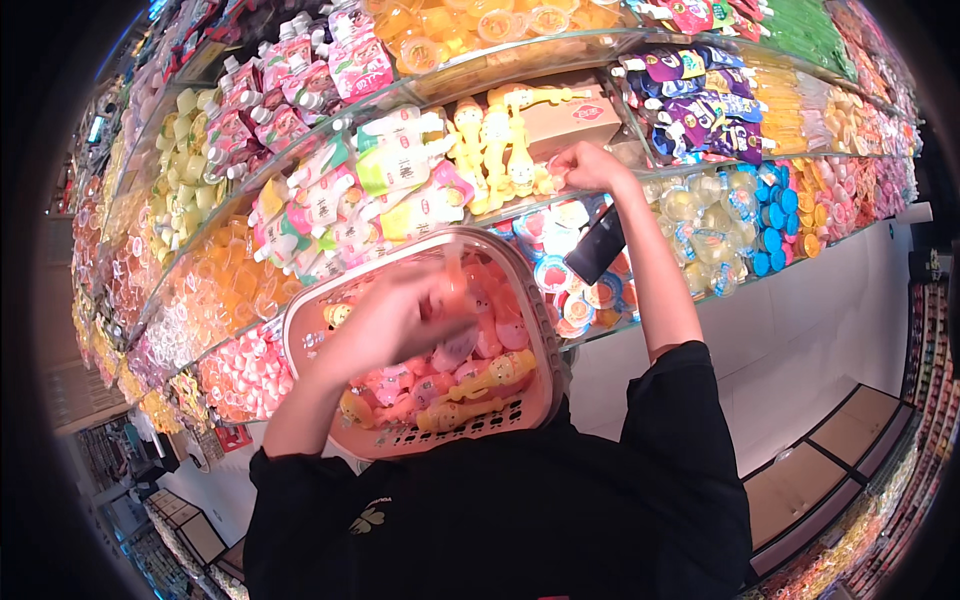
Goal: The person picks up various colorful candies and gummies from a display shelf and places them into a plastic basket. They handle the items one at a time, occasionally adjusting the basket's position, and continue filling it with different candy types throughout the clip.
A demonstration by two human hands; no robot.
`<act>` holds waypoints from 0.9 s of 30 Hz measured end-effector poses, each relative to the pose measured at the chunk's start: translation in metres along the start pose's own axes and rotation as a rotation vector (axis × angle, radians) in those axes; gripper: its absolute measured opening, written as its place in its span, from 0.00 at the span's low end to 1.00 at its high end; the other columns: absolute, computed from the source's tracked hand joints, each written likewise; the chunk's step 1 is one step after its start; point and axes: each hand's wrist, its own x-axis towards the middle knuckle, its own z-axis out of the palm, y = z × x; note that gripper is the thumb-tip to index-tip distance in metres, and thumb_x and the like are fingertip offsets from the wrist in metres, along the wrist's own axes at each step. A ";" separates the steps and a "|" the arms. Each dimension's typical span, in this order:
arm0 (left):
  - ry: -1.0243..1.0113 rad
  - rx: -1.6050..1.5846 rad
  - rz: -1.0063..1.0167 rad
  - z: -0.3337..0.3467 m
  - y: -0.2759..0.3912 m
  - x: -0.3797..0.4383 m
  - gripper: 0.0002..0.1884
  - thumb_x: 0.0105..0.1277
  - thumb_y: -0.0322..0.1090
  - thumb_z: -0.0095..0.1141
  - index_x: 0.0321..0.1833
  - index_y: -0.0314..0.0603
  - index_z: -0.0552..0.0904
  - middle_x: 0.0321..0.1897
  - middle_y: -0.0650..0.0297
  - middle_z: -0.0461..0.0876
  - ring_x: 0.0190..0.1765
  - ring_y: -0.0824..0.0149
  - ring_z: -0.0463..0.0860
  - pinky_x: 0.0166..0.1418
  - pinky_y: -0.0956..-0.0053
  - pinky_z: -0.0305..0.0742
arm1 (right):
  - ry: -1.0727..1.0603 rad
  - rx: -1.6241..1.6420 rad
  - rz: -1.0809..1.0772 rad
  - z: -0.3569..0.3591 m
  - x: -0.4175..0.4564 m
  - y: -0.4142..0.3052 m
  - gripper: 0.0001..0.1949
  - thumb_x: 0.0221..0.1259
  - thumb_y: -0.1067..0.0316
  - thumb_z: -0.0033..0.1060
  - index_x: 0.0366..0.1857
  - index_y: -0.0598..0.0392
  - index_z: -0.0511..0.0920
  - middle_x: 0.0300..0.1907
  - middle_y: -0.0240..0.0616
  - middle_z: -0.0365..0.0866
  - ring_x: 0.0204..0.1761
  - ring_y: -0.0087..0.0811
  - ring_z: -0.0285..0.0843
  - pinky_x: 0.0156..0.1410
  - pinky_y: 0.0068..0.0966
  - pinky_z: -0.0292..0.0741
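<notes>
A pink plastic basket (551, 315) rests against my front, holding pink bear-shaped bottles (491, 330) and several yellow bear-shaped bottles (469, 412). Over it my left hand (397, 311) is blurred by motion, its fingers around an orange-pink bottle (455, 281) whose narrow end points up. My right hand (589, 166) reaches into a glass shelf compartment, fingertips beside the yellow bear-shaped bottles (495, 146) lying there. Its fingers are bent together at a small pale yellow piece (553, 181); whether they grip it is unclear. Behind these bottles sits a cardboard box (570, 116).
Glass dividers (517, 49) edge the stepped shelves. Spouted pouches (397, 165) fill the compartment to the left, with round jelly cups (577, 307) below. A black phone (598, 244) lies on the cups, under my right forearm. Blue-capped tubs (772, 217) stand farther right.
</notes>
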 end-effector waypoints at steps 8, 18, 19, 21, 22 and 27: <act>0.466 0.021 0.291 0.004 -0.019 0.228 0.10 0.62 0.36 0.74 0.34 0.36 0.89 0.37 0.60 0.91 0.43 0.67 0.88 0.52 0.69 0.82 | -0.084 -0.157 0.064 -0.012 -0.022 -0.026 0.18 0.58 0.63 0.61 0.52 0.49 0.88 0.49 0.45 0.92 0.52 0.42 0.90 0.60 0.36 0.82; 0.017 0.492 0.103 0.077 -0.114 0.289 0.07 0.66 0.34 0.69 0.42 0.38 0.88 0.37 0.52 0.89 0.44 0.54 0.90 0.48 0.59 0.83 | 0.948 -0.592 -0.414 0.047 -0.108 -0.093 0.09 0.57 0.66 0.65 0.34 0.59 0.87 0.39 0.50 0.89 0.46 0.45 0.89 0.62 0.51 0.77; 0.020 0.575 0.173 0.077 -0.118 0.285 0.07 0.66 0.34 0.68 0.43 0.39 0.88 0.38 0.52 0.89 0.44 0.52 0.90 0.49 0.58 0.83 | 0.847 -0.439 -0.383 0.045 -0.113 -0.095 0.08 0.58 0.66 0.65 0.34 0.59 0.87 0.39 0.49 0.89 0.46 0.46 0.89 0.60 0.48 0.79; -0.084 0.594 0.183 0.074 -0.122 0.284 0.12 0.68 0.38 0.63 0.49 0.40 0.87 0.46 0.49 0.88 0.50 0.45 0.88 0.55 0.52 0.82 | 0.628 -0.139 -0.331 0.033 -0.130 -0.096 0.09 0.60 0.66 0.63 0.35 0.58 0.89 0.39 0.49 0.89 0.45 0.46 0.90 0.56 0.42 0.82; -0.104 0.610 0.200 0.076 -0.125 0.281 0.13 0.69 0.38 0.62 0.50 0.39 0.86 0.47 0.47 0.87 0.50 0.44 0.87 0.55 0.52 0.82 | 0.598 0.033 -0.178 0.019 -0.146 -0.109 0.10 0.65 0.68 0.59 0.40 0.55 0.89 0.35 0.51 0.88 0.40 0.50 0.89 0.48 0.38 0.84; -0.395 0.569 0.016 0.077 -0.143 0.294 0.21 0.71 0.33 0.54 0.66 0.40 0.79 0.59 0.42 0.83 0.64 0.41 0.81 0.71 0.52 0.73 | 0.837 -0.012 0.049 -0.038 -0.099 -0.070 0.14 0.69 0.64 0.51 0.42 0.58 0.87 0.37 0.58 0.88 0.42 0.61 0.87 0.49 0.52 0.82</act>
